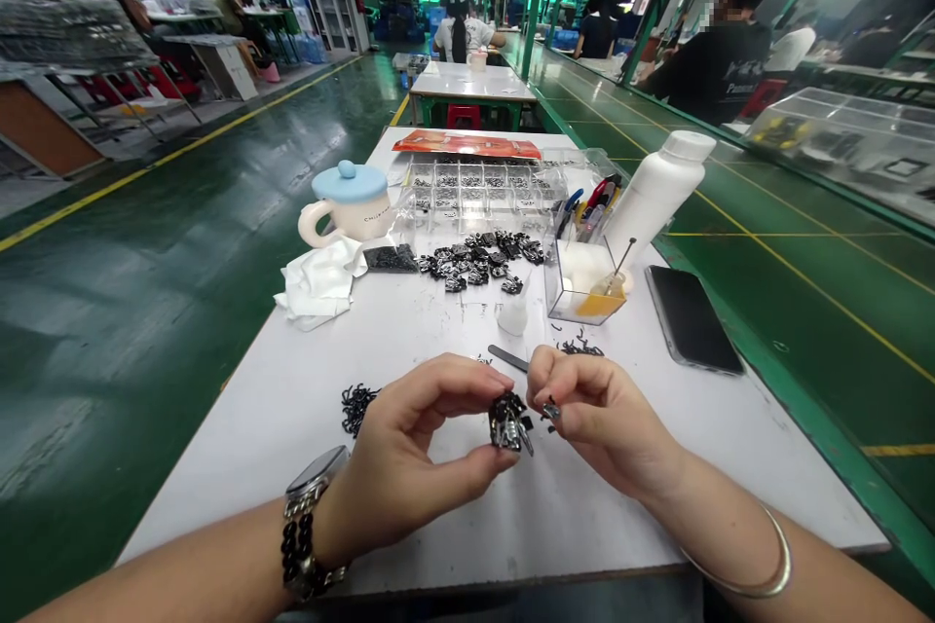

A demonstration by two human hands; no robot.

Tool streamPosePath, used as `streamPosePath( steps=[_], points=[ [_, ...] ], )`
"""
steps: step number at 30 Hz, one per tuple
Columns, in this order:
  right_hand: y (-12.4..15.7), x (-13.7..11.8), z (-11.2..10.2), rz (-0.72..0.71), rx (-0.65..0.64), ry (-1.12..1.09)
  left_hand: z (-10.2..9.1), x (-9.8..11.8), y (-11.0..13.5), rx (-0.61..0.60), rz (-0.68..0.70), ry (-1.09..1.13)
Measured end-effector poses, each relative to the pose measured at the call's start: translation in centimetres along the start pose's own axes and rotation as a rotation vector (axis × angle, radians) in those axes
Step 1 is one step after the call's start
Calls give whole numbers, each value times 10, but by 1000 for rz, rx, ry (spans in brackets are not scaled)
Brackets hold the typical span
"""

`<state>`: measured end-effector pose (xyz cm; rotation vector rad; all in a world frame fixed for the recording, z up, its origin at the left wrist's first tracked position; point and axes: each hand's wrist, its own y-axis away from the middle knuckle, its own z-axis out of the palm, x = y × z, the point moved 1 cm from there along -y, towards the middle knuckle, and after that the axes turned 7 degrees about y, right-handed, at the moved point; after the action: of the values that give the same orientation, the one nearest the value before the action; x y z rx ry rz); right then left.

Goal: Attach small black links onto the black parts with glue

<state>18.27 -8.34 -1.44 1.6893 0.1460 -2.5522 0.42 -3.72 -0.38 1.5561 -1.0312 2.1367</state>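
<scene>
Between the thumb and fingers of my left hand (416,448) is a small black and silver metal assembly (509,422), held up above the table. Just right of it, my right hand (606,419) pinches a tiny dark metal part (550,410) at its fingertips. The two pieces are close together but look apart. Behind my right fingers lies a dark flat tool, perhaps tweezers (506,357). A pile of small black curved pieces (357,408) rests by my left hand, and more black curved pieces (580,347) lie beyond my right hand.
On the white table (241,467) are many similar assemblies (478,260), a small white bottle (513,311), a clear divided tray (474,185), a lidded mug (349,200), crumpled tissue (319,282), a clear box (588,287), a white bottle (661,190) and a phone (692,316). Other people sit farther off.
</scene>
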Motion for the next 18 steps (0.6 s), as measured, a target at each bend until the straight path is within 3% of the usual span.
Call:
streamPosePath(
  steps=[18],
  points=[
    [0,3,1,-3,-12,86,-1,-3,-1,8,-2,-3]
  ],
)
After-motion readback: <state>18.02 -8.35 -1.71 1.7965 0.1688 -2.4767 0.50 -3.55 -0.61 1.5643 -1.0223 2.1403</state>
